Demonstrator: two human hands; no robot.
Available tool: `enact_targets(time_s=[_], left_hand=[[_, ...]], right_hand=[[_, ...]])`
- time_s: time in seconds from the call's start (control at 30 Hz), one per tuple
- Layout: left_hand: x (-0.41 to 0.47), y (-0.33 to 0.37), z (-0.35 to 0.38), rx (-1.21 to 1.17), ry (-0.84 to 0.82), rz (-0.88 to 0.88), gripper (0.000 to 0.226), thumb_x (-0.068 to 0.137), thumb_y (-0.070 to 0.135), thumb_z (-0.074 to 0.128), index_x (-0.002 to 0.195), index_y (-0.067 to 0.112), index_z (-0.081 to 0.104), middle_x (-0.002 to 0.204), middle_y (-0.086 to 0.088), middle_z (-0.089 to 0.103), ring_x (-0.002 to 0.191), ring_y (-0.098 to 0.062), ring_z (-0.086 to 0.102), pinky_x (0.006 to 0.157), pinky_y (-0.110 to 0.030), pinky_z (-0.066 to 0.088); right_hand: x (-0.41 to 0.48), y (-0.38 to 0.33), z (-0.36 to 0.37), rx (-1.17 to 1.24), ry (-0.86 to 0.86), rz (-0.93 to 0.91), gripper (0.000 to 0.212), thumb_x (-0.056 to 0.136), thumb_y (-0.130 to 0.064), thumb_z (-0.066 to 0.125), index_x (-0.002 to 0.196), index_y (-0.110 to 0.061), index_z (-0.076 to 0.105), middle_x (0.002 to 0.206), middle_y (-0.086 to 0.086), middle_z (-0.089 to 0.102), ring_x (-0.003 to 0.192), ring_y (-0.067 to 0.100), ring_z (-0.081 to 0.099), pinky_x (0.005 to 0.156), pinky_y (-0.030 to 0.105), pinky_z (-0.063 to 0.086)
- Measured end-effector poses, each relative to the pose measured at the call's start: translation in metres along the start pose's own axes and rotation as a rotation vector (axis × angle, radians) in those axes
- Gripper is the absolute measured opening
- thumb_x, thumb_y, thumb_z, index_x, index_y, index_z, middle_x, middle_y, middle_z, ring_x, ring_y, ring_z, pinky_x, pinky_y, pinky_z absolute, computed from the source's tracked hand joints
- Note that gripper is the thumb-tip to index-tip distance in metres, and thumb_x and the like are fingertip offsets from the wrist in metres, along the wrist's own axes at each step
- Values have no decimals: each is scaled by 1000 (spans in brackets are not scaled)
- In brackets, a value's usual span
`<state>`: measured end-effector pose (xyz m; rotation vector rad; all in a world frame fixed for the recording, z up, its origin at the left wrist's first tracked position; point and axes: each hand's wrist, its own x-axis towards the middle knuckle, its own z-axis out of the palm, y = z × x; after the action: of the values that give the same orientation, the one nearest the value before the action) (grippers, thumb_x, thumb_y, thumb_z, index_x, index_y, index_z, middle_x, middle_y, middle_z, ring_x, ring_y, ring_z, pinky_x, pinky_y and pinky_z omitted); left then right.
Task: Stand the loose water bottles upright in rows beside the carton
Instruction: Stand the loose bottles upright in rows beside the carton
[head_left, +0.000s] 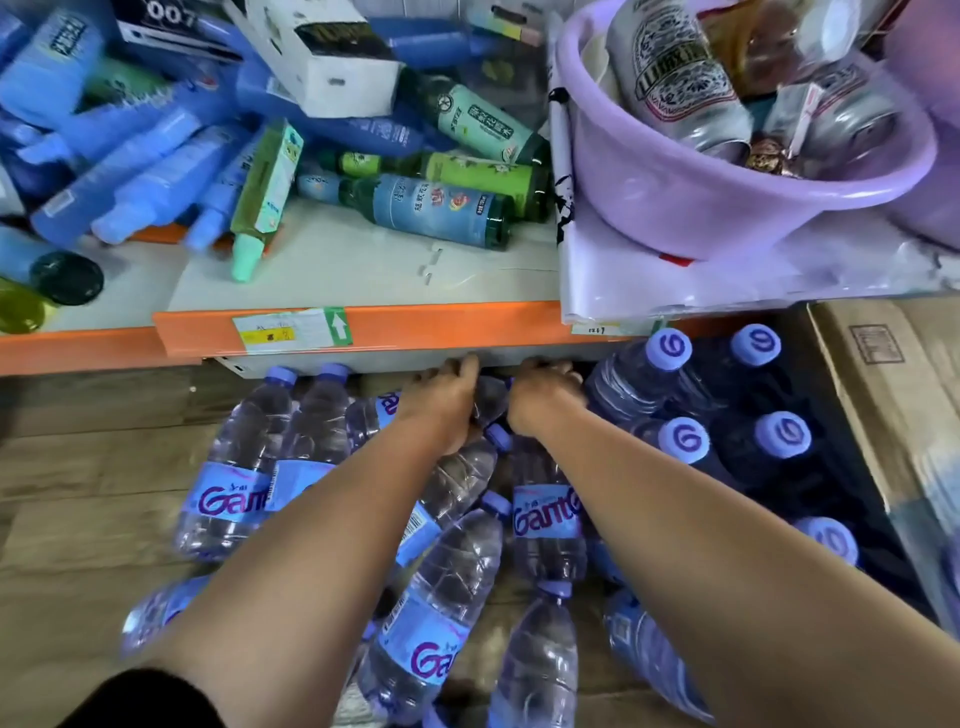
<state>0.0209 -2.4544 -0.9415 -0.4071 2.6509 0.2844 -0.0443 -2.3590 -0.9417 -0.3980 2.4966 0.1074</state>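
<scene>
Wooden floor (78, 467) strewn with lying water bottles (234, 467), upright bottles (685, 439) beside a carton (883, 374).

Above the fingers: the orange shelf edge (395, 325) hangs low, leaving only a shallow gap.
Right of the fingers: upright bottles (685, 441) stand packed tight up to the carton (883, 374).
Left of the fingers: two lying bottles (270, 457), then bare wooden floor (78, 467).
Below the fingers: loose bottles (452, 597) crowd the floor, touching and overlapping.
</scene>
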Motion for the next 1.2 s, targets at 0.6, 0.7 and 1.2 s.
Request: enact_targets(time_s=[0.6,0.7,1.2], left_hand=[[-90,-57,-67,-332,126,-137,51,64,43,81,106,27,59,110,-3,68,102,-26,62,81,-30,46],[-91,-55,-77,-409,212,-122,53,61,52,79,103,25,61,106,-1,68,100,-24,63,83,-33,48],[-66,10,-83,-476,369,70,40,76,46,71,91,10,62,77,2,39,76,-19,43,55,-21,29]], right_hand=[[-88,19,-55,206,62,-457,28,81,-24,67,103,-8,71,98,8,68,92,25,62,81,31,51],[-100,33,-65,227,151,-458,26,80,-21,68,102,-8,71,92,6,63,85,20,56,76,28,47],[-85,53,-73,286,418,-440,34,81,-15,66,115,-15,63,114,13,59,102,32,58,76,30,43]])
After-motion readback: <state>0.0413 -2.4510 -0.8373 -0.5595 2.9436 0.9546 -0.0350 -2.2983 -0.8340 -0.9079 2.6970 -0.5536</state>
